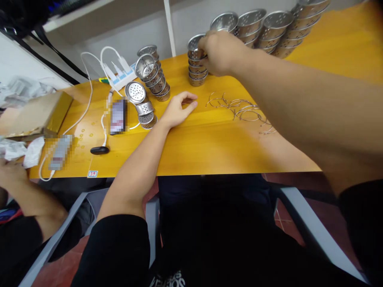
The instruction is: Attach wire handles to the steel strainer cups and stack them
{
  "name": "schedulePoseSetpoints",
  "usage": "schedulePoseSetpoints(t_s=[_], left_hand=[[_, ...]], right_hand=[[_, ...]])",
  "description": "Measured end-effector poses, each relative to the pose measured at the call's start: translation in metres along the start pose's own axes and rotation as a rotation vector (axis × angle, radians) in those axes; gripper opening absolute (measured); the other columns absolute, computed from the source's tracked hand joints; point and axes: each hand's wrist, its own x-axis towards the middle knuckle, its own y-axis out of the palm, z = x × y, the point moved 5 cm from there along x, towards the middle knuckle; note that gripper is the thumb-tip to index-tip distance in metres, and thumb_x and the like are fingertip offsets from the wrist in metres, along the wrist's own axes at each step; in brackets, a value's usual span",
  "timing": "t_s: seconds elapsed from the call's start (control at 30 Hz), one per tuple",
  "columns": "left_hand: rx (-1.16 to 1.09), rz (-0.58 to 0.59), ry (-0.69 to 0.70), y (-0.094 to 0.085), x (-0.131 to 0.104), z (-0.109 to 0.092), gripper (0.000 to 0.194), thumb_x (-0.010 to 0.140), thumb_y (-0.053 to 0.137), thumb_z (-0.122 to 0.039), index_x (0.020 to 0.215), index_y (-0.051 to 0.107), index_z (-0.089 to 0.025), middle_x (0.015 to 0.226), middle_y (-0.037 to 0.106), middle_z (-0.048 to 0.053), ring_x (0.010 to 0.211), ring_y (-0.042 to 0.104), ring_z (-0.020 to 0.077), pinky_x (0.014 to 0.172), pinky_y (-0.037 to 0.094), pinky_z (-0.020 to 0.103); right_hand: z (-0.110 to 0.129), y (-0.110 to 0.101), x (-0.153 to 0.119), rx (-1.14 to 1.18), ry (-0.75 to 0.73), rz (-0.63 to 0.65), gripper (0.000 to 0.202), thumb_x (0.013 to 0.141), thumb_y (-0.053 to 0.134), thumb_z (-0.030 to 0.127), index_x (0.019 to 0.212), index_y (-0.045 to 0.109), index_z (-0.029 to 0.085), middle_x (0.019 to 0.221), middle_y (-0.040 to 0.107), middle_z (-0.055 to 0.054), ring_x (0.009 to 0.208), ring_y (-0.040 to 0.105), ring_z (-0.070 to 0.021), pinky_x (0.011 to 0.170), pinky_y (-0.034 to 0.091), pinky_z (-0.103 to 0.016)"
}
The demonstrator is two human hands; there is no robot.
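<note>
My right hand is closed at the upper part of a stack of perforated metal cups, thumb and fingers at the top cup's rim; the fingertips are partly hidden. On the table my left hand lies with thumb and fingers apart and nothing between them. To its left, a leaning stack of the same cups stands behind a few strewn perforated metal pieces. Several thin bent wire rings lie in a loose tangle below my right forearm.
More cup stacks line the back right. At left are a white power strip, cables, two blurred phones, a small black object and a cardboard box. A co-worker's arm is at the left edge.
</note>
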Motion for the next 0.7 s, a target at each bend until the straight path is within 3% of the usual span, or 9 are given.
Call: schedulePoseSetpoints(t_s=[0.1,0.23,0.37,0.47,0.57,0.7], left_hand=[[0.008,0.001,0.010,0.000,0.000,-0.001,0.028,0.117,0.080,-0.017,0.144,0.086,-0.017,0.153,0.095,0.016,0.142,0.093,0.0285,0.140,0.072,0.052],[0.018,-0.003,-0.001,-0.001,0.000,0.000,0.026,0.118,0.080,-0.018,0.143,0.085,-0.020,0.152,0.095,0.014,0.143,0.092,0.0278,0.140,0.071,0.051],[0.011,0.000,-0.004,0.000,0.001,0.001,0.026,0.118,0.079,-0.018,0.144,0.084,-0.020,0.152,0.095,0.014,0.143,0.092,0.0273,0.140,0.071,0.050],[0.009,0.009,0.010,0.001,0.001,0.002,0.027,0.118,0.079,-0.018,0.144,0.085,-0.020,0.152,0.095,0.015,0.143,0.091,0.0276,0.141,0.071,0.050],[0.006,0.014,0.014,0.001,0.001,0.003,0.026,0.118,0.080,-0.019,0.144,0.084,-0.020,0.153,0.095,0.015,0.144,0.091,0.0275,0.141,0.070,0.050],[-0.010,0.015,0.027,0.000,0.000,0.002,0.025,0.118,0.081,-0.021,0.143,0.085,-0.019,0.151,0.095,0.016,0.142,0.092,0.0276,0.141,0.071,0.050]], right_hand=[[-0.013,-0.002,-0.015,0.032,-0.020,-0.037,0.060,0.099,0.096,-0.002,0.090,0.045,0.029,0.143,0.086,-0.018,0.137,0.085,-0.0409,0.136,0.068,-0.071],[-0.048,-0.004,-0.030,0.130,0.015,-0.070,0.055,0.098,0.104,0.006,0.088,0.055,0.030,0.123,0.080,-0.011,0.141,0.085,-0.0372,0.142,0.062,-0.067],[-0.083,-0.018,-0.057,0.091,-0.065,-0.117,0.038,0.108,0.098,0.022,0.095,0.065,0.033,0.124,0.081,-0.014,0.144,0.084,-0.0347,0.134,0.065,-0.062],[-0.098,-0.037,-0.089,0.024,-0.078,-0.111,0.043,0.104,0.099,0.010,0.098,0.062,0.032,0.132,0.085,-0.014,0.152,0.084,-0.0410,0.135,0.067,-0.064],[-0.108,-0.059,-0.120,-0.029,0.062,-0.088,0.058,0.093,0.104,-0.008,0.098,0.059,0.027,0.139,0.090,-0.014,0.159,0.084,-0.0532,0.139,0.066,-0.071],[-0.130,-0.082,-0.147,-0.040,0.234,-0.128,0.049,0.097,0.100,-0.010,0.094,0.064,0.022,0.143,0.095,-0.018,0.166,0.080,-0.0553,0.136,0.063,-0.067]])
